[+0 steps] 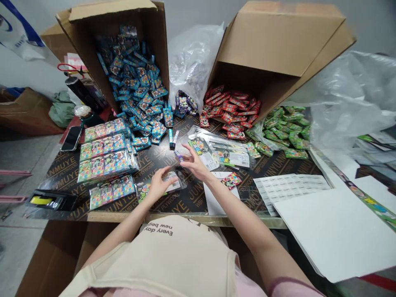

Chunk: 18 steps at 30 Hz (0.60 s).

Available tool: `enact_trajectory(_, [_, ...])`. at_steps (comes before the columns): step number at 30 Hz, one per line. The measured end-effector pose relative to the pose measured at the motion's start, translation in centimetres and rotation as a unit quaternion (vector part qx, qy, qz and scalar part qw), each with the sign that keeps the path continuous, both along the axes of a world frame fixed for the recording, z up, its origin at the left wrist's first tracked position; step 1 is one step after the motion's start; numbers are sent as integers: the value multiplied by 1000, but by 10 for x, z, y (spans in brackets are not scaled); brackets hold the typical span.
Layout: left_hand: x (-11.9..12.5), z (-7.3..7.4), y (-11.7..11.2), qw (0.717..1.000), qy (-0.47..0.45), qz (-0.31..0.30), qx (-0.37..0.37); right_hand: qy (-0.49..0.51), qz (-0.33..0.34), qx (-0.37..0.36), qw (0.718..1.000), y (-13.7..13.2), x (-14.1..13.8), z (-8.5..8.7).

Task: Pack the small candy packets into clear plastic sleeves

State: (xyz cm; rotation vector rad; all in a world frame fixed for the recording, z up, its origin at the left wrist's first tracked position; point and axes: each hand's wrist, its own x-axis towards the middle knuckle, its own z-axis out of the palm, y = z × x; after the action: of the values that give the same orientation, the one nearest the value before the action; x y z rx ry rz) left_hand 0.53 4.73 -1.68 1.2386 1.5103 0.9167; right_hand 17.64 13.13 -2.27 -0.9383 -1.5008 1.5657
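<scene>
My right hand is over the middle of the table, its index finger raised. At its fingertips is a small purple box, which the thumb and other fingers seem to pinch. My left hand lies with fingers and thumb apart over a clear bag with a printed card, partly hiding it. Just beyond my right hand, a slim blue box and a slim purple box stand side by side. More bagged printed cards lie to the right, with a red packet nearer me.
Cartons spill blue boxes at back left and red boxes at back right. Between them sit purple boxes; green packets lie right. Filled packs, a phone and a tape dispenser are left; label sheets right.
</scene>
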Motion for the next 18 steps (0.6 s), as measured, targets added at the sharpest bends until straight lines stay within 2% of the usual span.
enact_trajectory(1, [2,6,2,992,-111,13,-64,74,29,-28,996,-10,1,3])
enact_trajectory(3, [9,16,7,935,-306,13,-176,147,69,-44,986,-27,4,9])
enact_trajectory(5, [17,26,10,887,-405,28,-222,132,79,-18,988,-41,9,12])
enact_trajectory(6, [20,29,11,879,-419,51,-223,103,69,8,992,-46,11,13])
enact_trajectory(9, [29,34,13,887,-400,118,-200,14,-23,75,997,-54,19,12])
enact_trajectory(11, [31,34,13,896,-384,137,-178,-5,-77,56,995,-56,22,12])
enact_trajectory(13, [30,34,12,906,-370,132,-155,-2,-97,11,995,-56,25,15])
enact_trajectory(15, [26,33,11,922,-346,113,-134,-1,-83,-13,996,-52,29,22])
enact_trajectory(18, [17,31,8,950,-282,48,-127,-33,4,-8,999,-42,40,36])
